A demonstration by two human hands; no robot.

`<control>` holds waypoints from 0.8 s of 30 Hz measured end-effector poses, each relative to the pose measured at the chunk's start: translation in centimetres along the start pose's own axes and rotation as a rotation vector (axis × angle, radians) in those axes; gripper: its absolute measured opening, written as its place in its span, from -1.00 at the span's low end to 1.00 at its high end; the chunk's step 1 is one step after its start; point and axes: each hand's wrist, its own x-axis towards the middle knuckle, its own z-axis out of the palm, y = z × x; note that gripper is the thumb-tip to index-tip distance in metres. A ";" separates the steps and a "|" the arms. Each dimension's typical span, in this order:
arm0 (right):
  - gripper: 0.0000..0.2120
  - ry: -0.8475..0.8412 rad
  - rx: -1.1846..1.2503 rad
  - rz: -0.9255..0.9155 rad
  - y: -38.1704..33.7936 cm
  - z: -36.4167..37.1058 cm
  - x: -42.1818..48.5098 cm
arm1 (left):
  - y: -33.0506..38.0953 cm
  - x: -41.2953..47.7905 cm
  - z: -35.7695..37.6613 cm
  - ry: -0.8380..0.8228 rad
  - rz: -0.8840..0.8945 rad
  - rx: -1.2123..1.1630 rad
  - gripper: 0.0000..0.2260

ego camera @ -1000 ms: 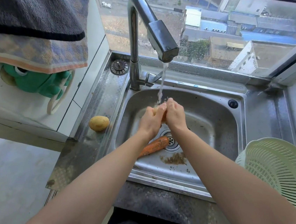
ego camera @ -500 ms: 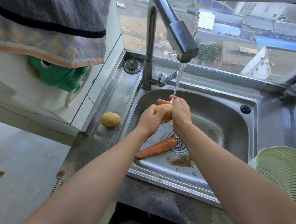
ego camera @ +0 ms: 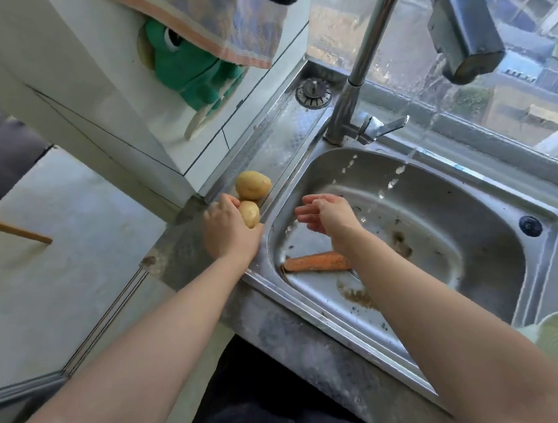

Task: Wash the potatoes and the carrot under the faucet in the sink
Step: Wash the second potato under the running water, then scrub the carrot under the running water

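Note:
My left hand grips a small potato over the steel ledge left of the sink, right beside a second potato lying on that ledge. My right hand hovers over the basin's left side with fingers spread and nothing in it. A carrot lies on the basin floor, its right end hidden under my right forearm. The faucet runs; water streams down into the basin behind my right hand.
A pale green colander sits at the right edge of the counter. A sink strainer plug rests on the ledge by the faucet base. Dirt lies on the basin floor. Towels and a green frog-shaped holder hang on the left wall.
My left hand carried the potato out of the water stream to the left ledge beside the other potato. My right hand let go and opened. The view swung left.

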 end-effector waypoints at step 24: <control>-0.54 -0.111 -1.232 -0.082 11.0 -8.9 7.9 | 7.9 2.0 16.0 -0.691 0.225 0.058 -0.76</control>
